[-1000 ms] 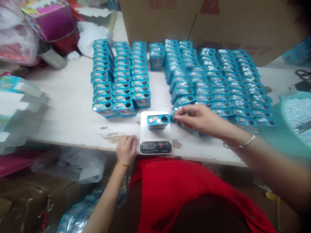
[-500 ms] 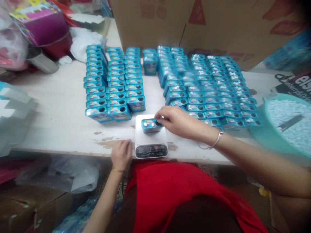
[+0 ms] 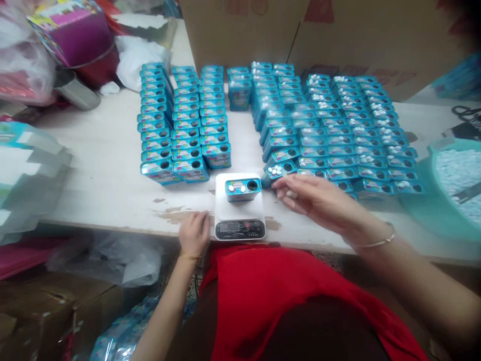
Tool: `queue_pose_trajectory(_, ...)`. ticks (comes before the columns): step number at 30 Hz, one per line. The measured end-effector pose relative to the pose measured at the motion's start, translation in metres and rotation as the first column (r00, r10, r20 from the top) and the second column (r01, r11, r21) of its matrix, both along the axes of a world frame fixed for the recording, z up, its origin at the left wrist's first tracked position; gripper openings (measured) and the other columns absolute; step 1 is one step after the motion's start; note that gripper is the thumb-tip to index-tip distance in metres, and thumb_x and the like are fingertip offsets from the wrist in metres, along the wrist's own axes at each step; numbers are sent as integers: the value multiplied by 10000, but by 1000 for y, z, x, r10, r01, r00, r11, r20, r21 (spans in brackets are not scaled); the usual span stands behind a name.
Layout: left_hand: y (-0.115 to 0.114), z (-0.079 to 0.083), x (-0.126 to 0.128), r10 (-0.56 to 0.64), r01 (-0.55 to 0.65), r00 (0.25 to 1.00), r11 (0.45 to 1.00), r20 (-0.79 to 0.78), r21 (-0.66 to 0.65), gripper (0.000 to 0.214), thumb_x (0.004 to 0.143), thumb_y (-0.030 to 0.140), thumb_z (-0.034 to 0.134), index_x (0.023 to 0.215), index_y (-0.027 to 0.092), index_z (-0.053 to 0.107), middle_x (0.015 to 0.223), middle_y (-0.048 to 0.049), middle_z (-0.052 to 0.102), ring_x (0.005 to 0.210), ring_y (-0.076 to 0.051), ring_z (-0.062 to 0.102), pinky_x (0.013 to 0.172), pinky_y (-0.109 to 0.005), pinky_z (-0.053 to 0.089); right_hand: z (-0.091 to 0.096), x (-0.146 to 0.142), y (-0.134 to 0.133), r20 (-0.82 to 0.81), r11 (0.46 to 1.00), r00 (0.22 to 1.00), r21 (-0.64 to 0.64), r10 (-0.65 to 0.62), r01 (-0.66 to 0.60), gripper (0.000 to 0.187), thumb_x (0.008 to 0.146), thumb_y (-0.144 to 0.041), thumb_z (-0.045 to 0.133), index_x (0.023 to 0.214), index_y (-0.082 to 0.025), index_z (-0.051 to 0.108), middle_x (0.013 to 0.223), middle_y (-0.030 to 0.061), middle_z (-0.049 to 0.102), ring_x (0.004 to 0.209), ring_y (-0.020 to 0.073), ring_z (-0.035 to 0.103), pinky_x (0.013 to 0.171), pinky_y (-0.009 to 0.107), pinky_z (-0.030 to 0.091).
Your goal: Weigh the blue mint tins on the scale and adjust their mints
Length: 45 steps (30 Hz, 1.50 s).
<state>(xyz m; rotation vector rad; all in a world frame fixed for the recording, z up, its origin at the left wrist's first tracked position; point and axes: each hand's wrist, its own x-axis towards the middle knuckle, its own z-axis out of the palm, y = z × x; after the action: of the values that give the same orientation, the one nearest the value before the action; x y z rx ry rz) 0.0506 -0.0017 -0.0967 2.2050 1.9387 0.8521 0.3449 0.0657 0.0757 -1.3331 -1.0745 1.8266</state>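
A small blue tin [image 3: 236, 189] stands on a white digital kitchen scale [image 3: 221, 210], with a couple of white pellets on its top beside a dark round opening. My right hand [image 3: 315, 200] hovers to the right of the scale, apart from the tin. Its fingers are drawn together around a small pale thing that blurs too much to name. Just beyond those fingertips is another blue tin [image 3: 276, 171] with several white pellets on top. My left hand [image 3: 194, 233] rests at the table edge left of the scale, fingers curled in, holding nothing that shows.
Rows of upright blue tins [image 3: 186, 133] stand left of centre, and more tins [image 3: 341, 135] fill the right. A turquoise basin [image 3: 421, 210] of white pellets, with a scoop [image 3: 468, 193] in it, stands far right. A large cardboard box [image 3: 244, 35] borders the back.
My right hand has left the tin on the scale and moved right, beside the tin rows. My left hand stays by the scale. The whole view has shifted slightly.
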Motion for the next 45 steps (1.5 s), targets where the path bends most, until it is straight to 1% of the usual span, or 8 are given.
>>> queue_pose_trajectory(7,1,14,-1,-60,67,986,997,153,-42,222,927,281,450,1044,172,604,851,-67,607,794,-173,569,738,-312,476,-64,22,-51,49,962,990,-237,-131,139,383,715,-356,763,980,-125,609,826,42,598,620,82,507,541,211,393)
queue_pose_trajectory(15,14,80,18,-72,50,988,986,135,157,232,909,268,499,1107,182,586,968,-89,615,908,-197,582,815,-362,490,-120,32,-76,15,948,976,-233,-218,215,415,693,-459,767,892,-141,588,762,35,609,556,77,478,486,204,331)
queue_pose_trajectory(20,28,99,39,-202,206,978,953,-42,223,399,877,256,563,1269,198,510,1204,-140,563,1145,-263,521,965,-444,427,-129,34,-79,-36,957,975,-204,-220,208,425,702,-486,753,894,-144,592,754,31,619,540,70,472,481,197,324)
queue_pose_trajectory(24,36,101,50,-235,269,957,939,-172,213,572,859,347,596,1368,169,404,1416,-191,421,1371,-337,306,1080,-529,298,-133,33,-79,-40,955,971,-192,-237,225,492,659,-539,760,880,-133,591,704,24,609,513,69,459,453,191,299)
queue_pose_trajectory(35,53,122,92,-287,327,866,944,-409,31,581,908,390,488,1398,112,346,1512,-187,288,1444,-341,126,1142,-591,127,-145,32,-80,-82,966,968,-129,-235,224,480,706,-567,708,863,-137,565,656,8,602,414,41,385,404,192,249)
queue_pose_trajectory(39,66,132,94,-307,325,868,946,-391,-23,655,868,404,555,1400,101,322,1435,-210,409,1359,-358,333,1106,-573,229,-147,32,-81,-109,966,966,-132,-235,220,483,713,-564,706,884,-134,566,676,10,608,421,38,388,401,185,244)
queue_pose_trajectory(42,75,140,81,-418,393,851,908,-318,-144,411,868,319,568,1234,148,490,1138,-141,628,1059,-292,576,928,-467,435,-149,33,-82,-130,968,965,-137,-229,211,481,731,-564,694,907,-134,566,695,13,612,428,37,397,399,178,247)
queue_pose_trajectory(45,88,154,65,-432,423,888,902,-155,-90,300,864,307,579,1130,181,527,1040,-90,634,950,-230,591,824,-367,484,-153,33,-83,-145,965,960,-141,-239,219,500,723,-575,697,926,-138,566,722,19,616,439,40,416,396,171,248)
